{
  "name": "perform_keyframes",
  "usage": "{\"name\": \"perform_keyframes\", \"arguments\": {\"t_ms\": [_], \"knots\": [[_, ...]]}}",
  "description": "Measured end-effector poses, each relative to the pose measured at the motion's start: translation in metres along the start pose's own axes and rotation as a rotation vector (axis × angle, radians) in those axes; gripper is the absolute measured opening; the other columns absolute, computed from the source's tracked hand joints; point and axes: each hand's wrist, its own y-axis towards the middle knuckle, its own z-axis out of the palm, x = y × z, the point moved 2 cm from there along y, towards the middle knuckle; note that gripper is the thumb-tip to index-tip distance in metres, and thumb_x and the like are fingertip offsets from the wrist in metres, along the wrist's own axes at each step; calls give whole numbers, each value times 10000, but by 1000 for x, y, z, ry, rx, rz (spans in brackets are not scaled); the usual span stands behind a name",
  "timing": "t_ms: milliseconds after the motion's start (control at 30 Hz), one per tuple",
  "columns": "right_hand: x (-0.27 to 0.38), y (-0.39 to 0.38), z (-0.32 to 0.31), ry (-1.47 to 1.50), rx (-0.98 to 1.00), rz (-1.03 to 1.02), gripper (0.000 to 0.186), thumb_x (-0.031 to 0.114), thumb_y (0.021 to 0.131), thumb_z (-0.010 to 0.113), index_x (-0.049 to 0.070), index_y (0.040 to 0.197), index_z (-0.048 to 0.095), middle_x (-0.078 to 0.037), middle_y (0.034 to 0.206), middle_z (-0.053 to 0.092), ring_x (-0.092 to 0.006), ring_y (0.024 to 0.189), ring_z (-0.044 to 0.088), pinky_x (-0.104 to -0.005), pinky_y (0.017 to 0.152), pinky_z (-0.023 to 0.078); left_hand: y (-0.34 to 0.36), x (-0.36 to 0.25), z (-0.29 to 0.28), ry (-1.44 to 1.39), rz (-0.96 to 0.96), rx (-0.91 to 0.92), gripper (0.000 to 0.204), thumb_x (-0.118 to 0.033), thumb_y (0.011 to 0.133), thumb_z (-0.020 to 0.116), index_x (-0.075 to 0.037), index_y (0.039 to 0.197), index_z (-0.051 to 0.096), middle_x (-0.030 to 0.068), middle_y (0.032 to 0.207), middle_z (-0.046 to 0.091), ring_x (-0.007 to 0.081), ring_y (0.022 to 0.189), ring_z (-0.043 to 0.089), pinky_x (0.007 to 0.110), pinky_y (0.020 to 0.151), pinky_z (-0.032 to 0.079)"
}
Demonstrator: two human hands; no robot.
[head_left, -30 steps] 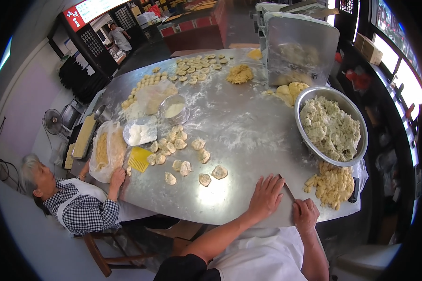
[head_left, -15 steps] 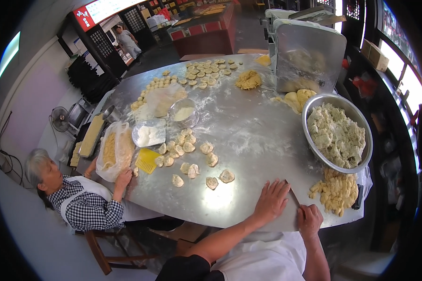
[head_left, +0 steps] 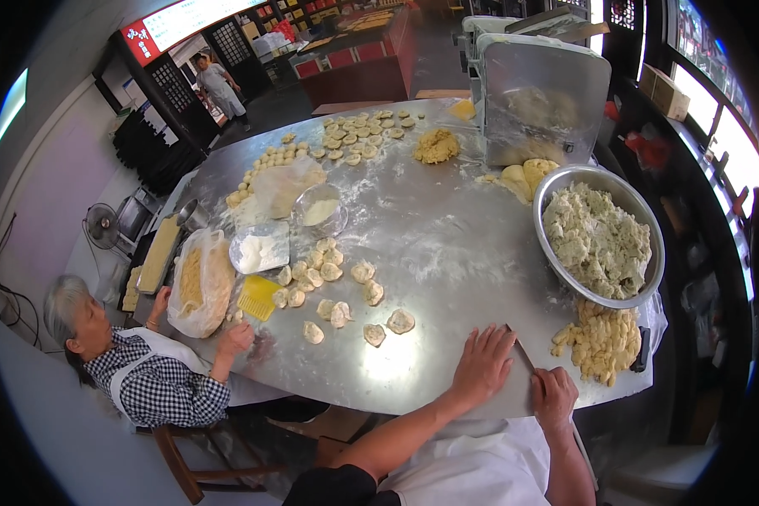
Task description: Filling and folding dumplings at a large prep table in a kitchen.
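Observation:
My right hand (head_left: 554, 395) is closed around the near end of a thin, dark, narrow blade-like tool (head_left: 519, 346) at the front edge of the metal table. Its exact kind does not show, as it is seen almost edge-on. Beside the tool, my left hand (head_left: 483, 363) lies palm down on the tabletop with its fingers stretched out, nearly touching the tool's far end. Ahead and to the left sit several floured, filled dough pieces (head_left: 401, 321). To the right of my hands is a pile of yellowish dough lumps (head_left: 605, 341).
A large steel bowl (head_left: 537, 244) of pale greenish filling stands at the right, before a metal machine (head_left: 544, 101). At the left, a seated co-worker (head_left: 164, 371) is beside a plastic bag (head_left: 202, 287), a yellow scraper (head_left: 259, 297) and a flour tray (head_left: 282, 240).
The view has shifted slightly. The co-worker's near hand has moved off the bag toward the table's front edge. My hands and the tool keep almost the same pose.

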Motion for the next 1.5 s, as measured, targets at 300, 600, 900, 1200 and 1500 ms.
{"name": "perform_keyframes", "arguments": {"t_ms": [300, 600, 900, 1200, 1500], "knots": [[0, 1, 2, 15, -18, -2, 102, 52, 848, 775, 91, 941, 755, -92, 824, 622, -333, 762, 641, -458, 670, 504, 0, 5, 5, 18, 12, -10, 593, -211, 987, 687, -46, 1518, 481, 176, 1535, 532, 399, 1453, 464, 627, 1211, 332], [-5, -4, 4, -16, -11, 2, 90, 81, 850, 787, 80, 936, 758, -93, 820, 620, -326, 762, 646, -453, 678, 510, 1, 6, 5, 12, 13, -13, 598, -206, 987, 683, -41, 1526, 483, 185, 1528, 542, 411, 1453, 472, 621, 1220, 324], [-1, 0, 1, 9, -4, -4, 109, 95, 862, 793, 64, 960, 755, -105, 824, 618, -326, 773, 651, -452, 686, 516, -2, 3, 6, 24, -6, 4, 584, -213, 986, 685, -39, 1514, 504, 177, 1523, 556, 405, 1452, 477, 616, 1226, 320], [-3, 1, 0, -8, -51, -4, 132, 64, 834, 791, 103, 958, 764, -81, 804, 612, -311, 732, 644, -444, 648, 511, 2, 1, 8, 10, 12, -13, 569, -220, 982, 680, -48, 1501, 521, 177, 1517, 562, 405, 1443, 484, 621, 1220, 322], [-1, 3, 3, 4, -40, -13, 131, 56, 823, 796, 104, 940, 762, -81, 798, 616, -312, 718, 645, -442, 630, 512, -2, 9, 5, 19, 13, -29, 582, -216, 978, 684, -58, 1510, 509, 181, 1499, 563, 411, 1437, 485, 636, 1207, 321]]}}
